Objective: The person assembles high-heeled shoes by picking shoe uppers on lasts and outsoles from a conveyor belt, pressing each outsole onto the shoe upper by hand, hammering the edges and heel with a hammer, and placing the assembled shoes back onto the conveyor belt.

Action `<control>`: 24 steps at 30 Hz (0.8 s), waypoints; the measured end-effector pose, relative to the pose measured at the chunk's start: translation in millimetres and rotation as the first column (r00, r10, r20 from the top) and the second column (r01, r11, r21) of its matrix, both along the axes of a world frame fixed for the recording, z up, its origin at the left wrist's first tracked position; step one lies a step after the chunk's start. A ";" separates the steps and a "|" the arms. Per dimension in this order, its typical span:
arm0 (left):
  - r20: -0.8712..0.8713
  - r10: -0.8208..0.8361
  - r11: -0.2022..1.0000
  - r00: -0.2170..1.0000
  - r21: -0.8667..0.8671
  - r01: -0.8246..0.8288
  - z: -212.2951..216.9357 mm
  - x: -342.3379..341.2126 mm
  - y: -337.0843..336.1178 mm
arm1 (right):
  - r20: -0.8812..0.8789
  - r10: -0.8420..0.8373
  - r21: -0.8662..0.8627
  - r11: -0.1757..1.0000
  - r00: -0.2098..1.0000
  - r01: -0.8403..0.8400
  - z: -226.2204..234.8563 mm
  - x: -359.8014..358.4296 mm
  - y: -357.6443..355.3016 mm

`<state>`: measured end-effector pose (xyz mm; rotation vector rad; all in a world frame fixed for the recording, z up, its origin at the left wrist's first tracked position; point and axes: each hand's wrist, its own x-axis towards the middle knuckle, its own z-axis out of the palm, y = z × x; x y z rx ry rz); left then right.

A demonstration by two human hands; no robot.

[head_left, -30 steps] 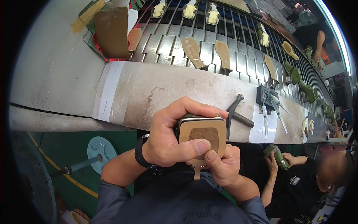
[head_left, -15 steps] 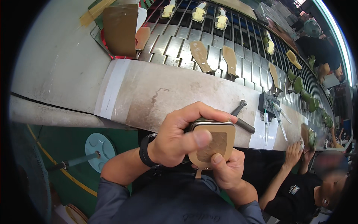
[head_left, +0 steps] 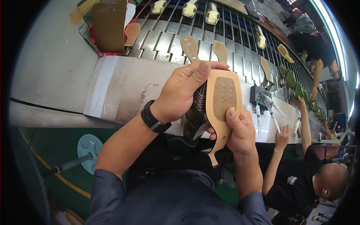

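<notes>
A tan-soled heeled shoe (head_left: 224, 93) is held up in front of me, toe away and heel pointing down towards me. Its sole faces me, with a darker textured panel at the forepart; a dark upper shows along its left side. My left hand (head_left: 178, 93) is closed around the toe end, thumb up by the sole's edge. Lower down, my right hand (head_left: 242, 133) grips the shoe's middle, its thumb pressed on the sole and its fingers behind.
Beyond the worn bench (head_left: 135, 82) runs a slatted metal conveyor (head_left: 161, 43) carrying heeled shoe parts (head_left: 189, 47) and green shoes (head_left: 292, 80). A dark block (head_left: 260, 93) and syringes (head_left: 258, 120) stand right. A co-worker's hand (head_left: 283, 137) rests nearby. A blue round stool (head_left: 88, 153) is left.
Both hands have raised the shoe away from me and tipped it, so its whole sole now shows. The hammer is now hidden. The co-worker's arm has reached out to the green shoes.
</notes>
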<state>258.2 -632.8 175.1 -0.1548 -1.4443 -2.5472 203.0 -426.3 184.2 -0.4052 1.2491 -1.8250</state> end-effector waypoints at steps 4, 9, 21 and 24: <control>-0.020 0.025 1.000 0.999 0.008 -0.025 -0.8 -6.5 2.1 | -0.074 -0.061 -0.004 0.998 0.995 0.061 -1.8 1.7 -1.8; -0.021 0.044 0.999 0.999 -0.020 -0.044 -2.9 -7.7 2.6 | -0.114 -0.061 0.016 0.998 0.992 0.063 -3.5 0.7 -2.8; -0.114 -0.039 0.980 0.993 -0.199 0.016 -4.5 13.4 -6.7 | -0.221 -0.113 0.064 0.989 0.969 0.130 2.3 6.8 -4.7; -0.119 -0.039 0.967 0.992 -0.255 0.008 -5.1 25.3 -5.0 | -0.276 -0.103 0.120 0.983 0.956 0.141 2.5 15.2 1.9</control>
